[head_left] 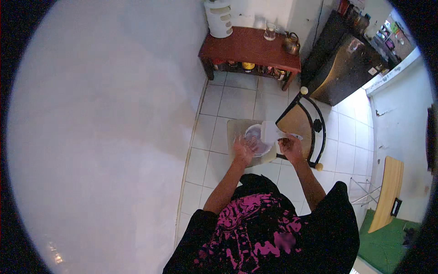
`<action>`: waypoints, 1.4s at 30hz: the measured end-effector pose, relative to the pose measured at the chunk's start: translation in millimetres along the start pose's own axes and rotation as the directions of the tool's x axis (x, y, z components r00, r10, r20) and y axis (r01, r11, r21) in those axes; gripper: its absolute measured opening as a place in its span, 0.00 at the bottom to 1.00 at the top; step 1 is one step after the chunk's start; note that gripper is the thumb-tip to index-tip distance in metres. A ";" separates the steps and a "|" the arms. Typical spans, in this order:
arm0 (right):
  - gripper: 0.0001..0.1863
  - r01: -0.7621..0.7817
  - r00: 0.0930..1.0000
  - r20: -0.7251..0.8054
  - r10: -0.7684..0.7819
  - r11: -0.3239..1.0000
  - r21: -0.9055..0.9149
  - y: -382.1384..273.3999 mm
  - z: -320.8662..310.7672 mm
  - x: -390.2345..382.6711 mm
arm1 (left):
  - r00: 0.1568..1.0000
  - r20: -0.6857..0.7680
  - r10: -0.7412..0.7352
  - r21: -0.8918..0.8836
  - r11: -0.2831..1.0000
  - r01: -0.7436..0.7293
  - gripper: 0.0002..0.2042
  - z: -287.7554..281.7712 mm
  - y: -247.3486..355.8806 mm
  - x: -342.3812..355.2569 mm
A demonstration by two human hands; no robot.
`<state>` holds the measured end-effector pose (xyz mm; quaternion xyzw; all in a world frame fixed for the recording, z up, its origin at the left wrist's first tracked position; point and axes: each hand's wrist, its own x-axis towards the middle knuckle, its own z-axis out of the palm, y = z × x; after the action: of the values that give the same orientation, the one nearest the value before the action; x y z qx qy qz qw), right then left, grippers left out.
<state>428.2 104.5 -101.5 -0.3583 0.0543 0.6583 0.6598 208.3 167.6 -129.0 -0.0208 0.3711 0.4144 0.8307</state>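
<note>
A round, pale bowl [263, 147] rests on a squarish beige surface [237, 128] in front of me. My left hand [245, 149] holds the bowl at its left rim, fingers lying over the edge and partly inside. To the right, my right hand [290, 147] is closed on a flat white piece [270, 132]. That piece stands over the bowl's right side and hides part of it; its kind is too blurred to make out. A pale end of something [297, 136] sticks out past the right fingers.
Just right of the bowl is a black-framed chair [296, 123] with a tan seat. Beyond stands a low red-brown table [251, 45] bearing a kettle [292, 44], a glass jug [269, 32] and a white basket [219, 19]. A dark refrigerator [342, 68] is at far right. A wall [114, 137] borders the left.
</note>
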 end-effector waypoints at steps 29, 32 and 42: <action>0.13 0.404 -0.162 0.929 0.333 0.881 -0.245 342.4 669.5 -249.2 | 0.107 -0.204 0.973 -0.640 -0.050 -0.767 0.31 -50.5 245.5 -499.6; 0.09 0.581 -0.406 0.892 0.200 0.809 0.083 359.5 719.5 -293.9 | 0.082 -0.300 0.950 -0.653 -0.142 -0.744 0.30 -79.9 218.3 -526.1; 0.06 0.614 -0.742 0.668 0.067 0.469 0.635 340.4 819.3 -306.2 | 0.064 -0.526 0.848 -0.615 -0.328 -0.717 0.29 -152.7 171.8 -535.3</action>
<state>-247.4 254.4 532.4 0.2614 -0.8236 0.1815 0.4695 -208.2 -132.4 146.6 -0.1019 -0.0190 0.9714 0.2135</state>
